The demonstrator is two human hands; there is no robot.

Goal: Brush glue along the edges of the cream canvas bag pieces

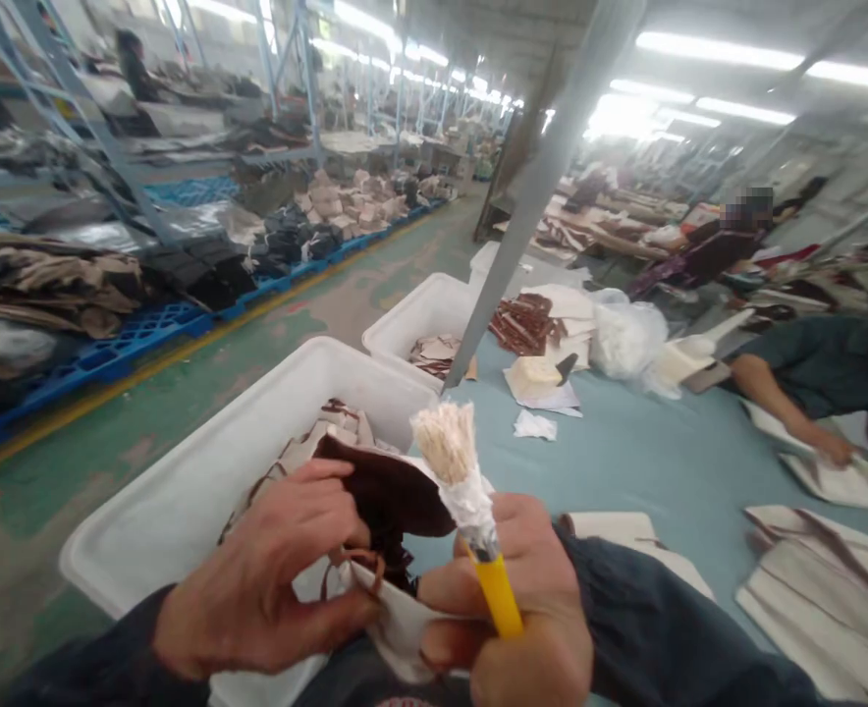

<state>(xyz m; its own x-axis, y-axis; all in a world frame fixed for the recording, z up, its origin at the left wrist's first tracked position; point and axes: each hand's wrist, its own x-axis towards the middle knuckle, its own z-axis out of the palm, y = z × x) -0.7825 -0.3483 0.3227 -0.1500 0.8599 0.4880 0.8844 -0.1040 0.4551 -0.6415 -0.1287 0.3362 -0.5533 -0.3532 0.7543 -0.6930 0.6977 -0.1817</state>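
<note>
My right hand point(533, 599) is closed around a brush point(504, 594) with a yellow handle, its pale bristles pointing up and its neck coated in something white. The same hand's fingers also touch the edge of a cream fabric piece point(405, 628) with dark brown lining point(386, 489). My left hand point(279, 570) grips this piece from the other side, fingers on the brown upper part and thumb at the lower edge, beside a thin brown strip point(375, 562). The piece is folded open between both hands; its underside is hidden.
A white tub point(146, 501) with cream and brown pieces stands at left, a second tub point(397, 319) behind it. On the blue-green table point(640, 462) lie fabric pieces point(832, 589), brown strips point(518, 324) and a glue-like block point(535, 378). A co-worker's hand point(824, 442) handles fabric at right. A metal post point(529, 216) rises at the table edge.
</note>
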